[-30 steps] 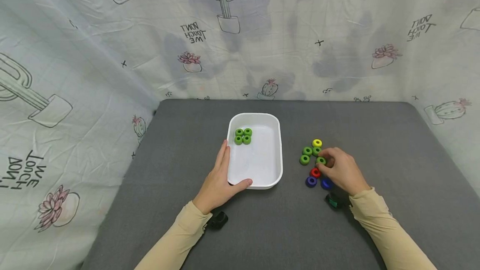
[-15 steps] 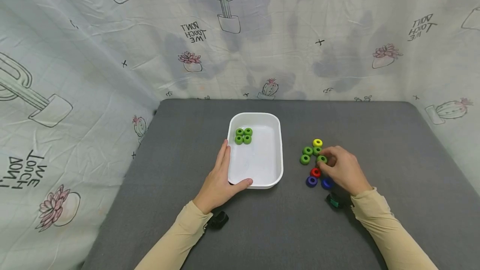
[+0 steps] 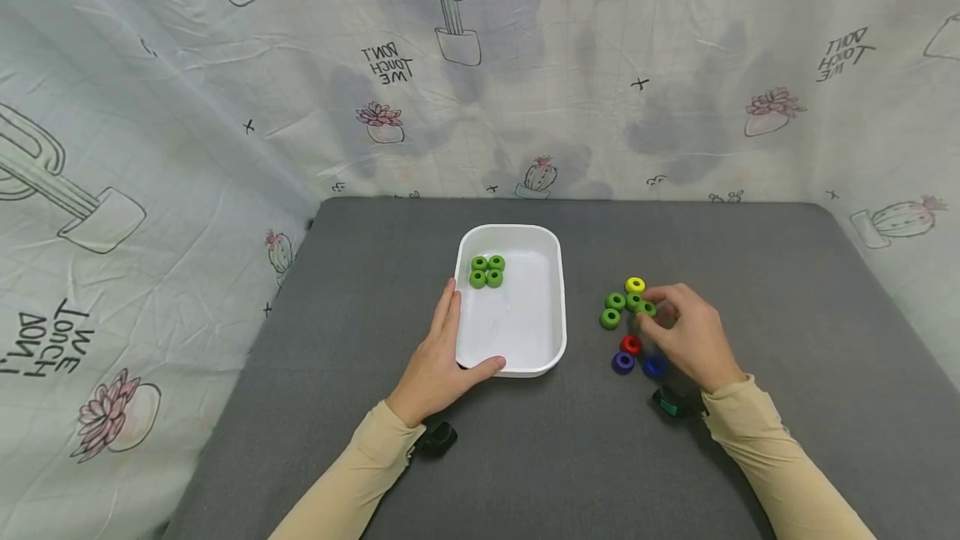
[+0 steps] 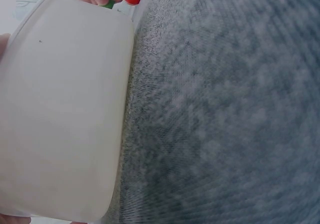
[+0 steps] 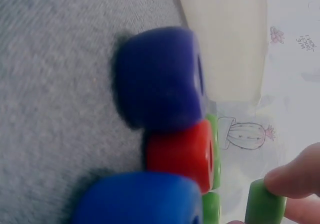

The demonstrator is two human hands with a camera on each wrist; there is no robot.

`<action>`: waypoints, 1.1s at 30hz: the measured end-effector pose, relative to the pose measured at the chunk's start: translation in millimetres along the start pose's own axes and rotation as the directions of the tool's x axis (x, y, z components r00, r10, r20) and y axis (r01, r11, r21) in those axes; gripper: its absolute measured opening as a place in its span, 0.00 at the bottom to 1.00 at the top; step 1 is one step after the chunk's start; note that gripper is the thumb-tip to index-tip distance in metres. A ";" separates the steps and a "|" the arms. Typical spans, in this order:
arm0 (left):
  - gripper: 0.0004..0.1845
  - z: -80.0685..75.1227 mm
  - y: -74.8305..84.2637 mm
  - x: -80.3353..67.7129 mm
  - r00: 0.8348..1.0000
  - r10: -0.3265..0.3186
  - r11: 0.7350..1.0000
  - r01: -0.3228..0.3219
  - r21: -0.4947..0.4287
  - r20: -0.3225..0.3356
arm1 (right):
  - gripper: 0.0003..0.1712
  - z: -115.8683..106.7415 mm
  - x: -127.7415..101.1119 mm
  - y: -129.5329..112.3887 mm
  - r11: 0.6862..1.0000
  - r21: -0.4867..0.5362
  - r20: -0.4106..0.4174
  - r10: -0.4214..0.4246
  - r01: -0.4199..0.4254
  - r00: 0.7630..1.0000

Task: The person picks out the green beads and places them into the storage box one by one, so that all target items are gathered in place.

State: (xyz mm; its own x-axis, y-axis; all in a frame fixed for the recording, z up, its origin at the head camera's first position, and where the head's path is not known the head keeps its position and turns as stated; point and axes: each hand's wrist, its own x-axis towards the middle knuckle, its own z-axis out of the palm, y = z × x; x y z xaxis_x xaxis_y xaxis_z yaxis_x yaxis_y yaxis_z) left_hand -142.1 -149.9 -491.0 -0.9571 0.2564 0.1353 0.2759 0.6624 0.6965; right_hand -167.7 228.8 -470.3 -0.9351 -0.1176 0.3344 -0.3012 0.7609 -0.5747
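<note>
My right hand (image 3: 692, 340) pinches a green bead (image 3: 647, 309) between thumb and fingers. In the right wrist view the held bead (image 5: 262, 209) is raised off the cloth. Close beside it lie three more green beads (image 3: 611, 319) and a yellow bead (image 3: 634, 284). Nearer the wrist are a red bead (image 3: 631, 345), a dark blue bead (image 3: 622, 363) and a brighter blue bead (image 3: 654, 367). My left hand (image 3: 431, 369) rests at the near left corner of a white tray (image 3: 517, 332), fingers straight along its side and thumb over the front rim. Several green beads (image 3: 486, 272) sit inside the tray, toward its far left.
A grey cloth-covered table (image 3: 540, 457) carries everything. Behind it and on the left hangs a white curtain (image 3: 525, 107) printed with cacti. Black wrist cameras (image 3: 437, 441) stick out under both wrists, the right one (image 3: 667, 401) close to the blue beads.
The right hand has lifted the green bead from its spot above the red one and moved it slightly away from me. The left hand and the tray have stayed put.
</note>
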 end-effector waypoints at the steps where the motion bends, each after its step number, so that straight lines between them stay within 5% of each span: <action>1: 0.64 0.0 0.1 0.0 1.000 0.000 1.000 0.000 0.000 -0.001 | 0.16 0.1 0.0 -0.7 1.000 0.001 -0.004 -0.003 0.003 1.000; 33: 0.64 -0.6 4.9 1.4 1.000 -0.001 1.000 0.001 0.009 -0.004 | 0.15 5.5 18.2 -35.3 0.987 0.127 -0.002 -0.096 0.096 0.995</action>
State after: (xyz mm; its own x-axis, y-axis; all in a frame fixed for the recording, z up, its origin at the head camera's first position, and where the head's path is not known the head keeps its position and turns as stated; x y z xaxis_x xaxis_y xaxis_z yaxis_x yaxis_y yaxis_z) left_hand -142.1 -146.7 -487.0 -0.9577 0.2530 0.1372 0.2756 0.6689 0.6904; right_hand -175.1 196.3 -448.1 -0.9013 -0.1893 0.3896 -0.4108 0.6588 -0.6302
